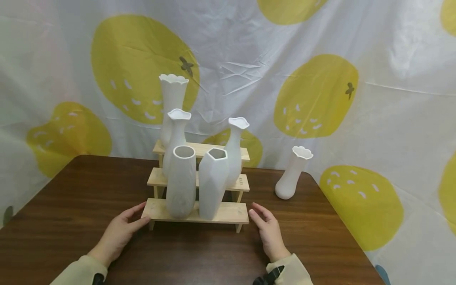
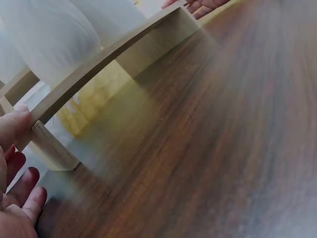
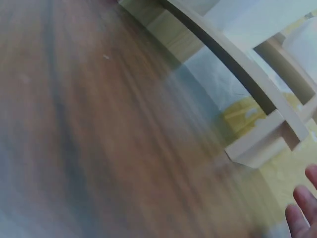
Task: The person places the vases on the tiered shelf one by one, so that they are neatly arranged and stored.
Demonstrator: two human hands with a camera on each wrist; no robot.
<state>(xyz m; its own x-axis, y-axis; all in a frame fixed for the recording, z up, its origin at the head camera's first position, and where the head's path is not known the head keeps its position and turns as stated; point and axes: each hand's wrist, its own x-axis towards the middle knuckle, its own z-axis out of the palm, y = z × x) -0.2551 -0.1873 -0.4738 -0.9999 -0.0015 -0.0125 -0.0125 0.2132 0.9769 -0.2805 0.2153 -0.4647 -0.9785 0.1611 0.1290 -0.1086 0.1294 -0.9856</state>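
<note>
A three-tier wooden display stand (image 1: 221, 213) carries several white vases. On its bottom step are a smooth oval vase (image 1: 181, 186) and a faceted vase (image 1: 212, 190). Two wavy-rimmed vases, one on the left (image 1: 176, 136) and one on the right (image 1: 234, 148), stand on the middle step; a tall scalloped vase (image 1: 173, 99) is on the top one. My left hand (image 1: 122, 229) holds the bottom step's left end, thumb at the front corner and fingers toward the back. Just off the right end, my right hand (image 1: 268, 231) is open, its fingers slightly bent and apart from the wood.
Another white scalloped vase (image 1: 292, 174) leans to the right on the brown wooden table (image 1: 185, 259), near its back right corner. Behind the table hangs a pale cloth (image 1: 228, 59) printed with yellow fruit.
</note>
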